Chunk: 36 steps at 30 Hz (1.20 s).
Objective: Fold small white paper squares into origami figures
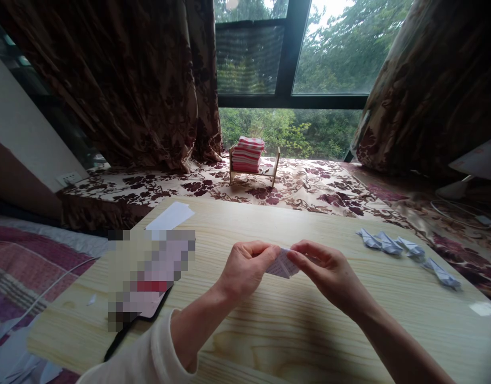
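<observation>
Both my hands meet over the middle of a light wooden table (269, 330). My left hand (245, 269) and my right hand (329, 274) each pinch one side of a small folded piece of pale paper (283, 265), held just above the tabletop. Fingers of both hands are closed on the paper. Several folded paper pieces (405, 248) lie in a row at the table's right side, apart from my hands.
A white paper slip (171, 215) lies at the table's far left, with a blurred flat object (149, 272) nearer. A small wooden rack with folded striped cloths (249, 154) stands on the patterned window seat. Curtains flank the window. A cable (457, 210) runs at right.
</observation>
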Available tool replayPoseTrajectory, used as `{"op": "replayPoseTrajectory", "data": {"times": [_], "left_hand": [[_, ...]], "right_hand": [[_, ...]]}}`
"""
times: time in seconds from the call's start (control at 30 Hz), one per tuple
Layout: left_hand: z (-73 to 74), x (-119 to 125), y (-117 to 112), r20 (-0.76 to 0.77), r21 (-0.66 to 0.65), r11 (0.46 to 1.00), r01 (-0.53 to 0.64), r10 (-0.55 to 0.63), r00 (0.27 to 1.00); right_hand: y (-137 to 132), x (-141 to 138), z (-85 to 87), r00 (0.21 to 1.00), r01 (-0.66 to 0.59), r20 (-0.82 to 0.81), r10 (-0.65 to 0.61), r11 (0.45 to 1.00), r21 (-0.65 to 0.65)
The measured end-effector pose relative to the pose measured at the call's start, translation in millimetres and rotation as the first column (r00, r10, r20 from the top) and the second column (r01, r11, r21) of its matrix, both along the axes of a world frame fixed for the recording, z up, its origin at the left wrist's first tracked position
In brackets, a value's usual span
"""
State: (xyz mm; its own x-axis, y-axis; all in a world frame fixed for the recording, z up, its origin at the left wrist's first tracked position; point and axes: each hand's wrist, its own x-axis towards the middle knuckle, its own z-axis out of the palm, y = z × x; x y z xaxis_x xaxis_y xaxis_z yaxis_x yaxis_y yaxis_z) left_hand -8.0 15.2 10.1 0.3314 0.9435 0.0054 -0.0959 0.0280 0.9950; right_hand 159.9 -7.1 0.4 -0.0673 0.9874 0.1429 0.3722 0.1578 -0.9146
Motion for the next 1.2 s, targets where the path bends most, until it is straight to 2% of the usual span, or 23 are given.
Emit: {"op": "replayPoseTrajectory", "data": {"times": [0.13, 0.27, 0.57, 1.2], "left_hand": [[-3.6, 0.9, 1.0, 0.011, -0.033, 0.999, 0.005, -0.004, 1.000], [-6.2, 2.0, 3.7, 0.049, -0.097, 0.995, -0.039, 0.044, 0.998], [-3.7, 1.6, 5.2, 0.054, -0.206, 0.974, -0.090, 0.103, 0.993], [-9.1, 1.3, 6.6, 0.104, -0.267, 0.964, -0.013, 0.043, 0.994]], "right_hand": [[1.2, -0.1, -2.8, 0.999, -0.005, -0.046, 0.005, 1.000, 0.005], [1.0, 0.1, -3.5, 0.998, -0.006, -0.065, 0.006, 1.000, -0.009], [2.8, 3.1, 1.8, 0.997, 0.014, -0.070, -0.019, 0.998, -0.069], [5.2, 3.7, -2.8, 0.998, 0.012, -0.063, -0.011, 1.000, 0.029]]}}
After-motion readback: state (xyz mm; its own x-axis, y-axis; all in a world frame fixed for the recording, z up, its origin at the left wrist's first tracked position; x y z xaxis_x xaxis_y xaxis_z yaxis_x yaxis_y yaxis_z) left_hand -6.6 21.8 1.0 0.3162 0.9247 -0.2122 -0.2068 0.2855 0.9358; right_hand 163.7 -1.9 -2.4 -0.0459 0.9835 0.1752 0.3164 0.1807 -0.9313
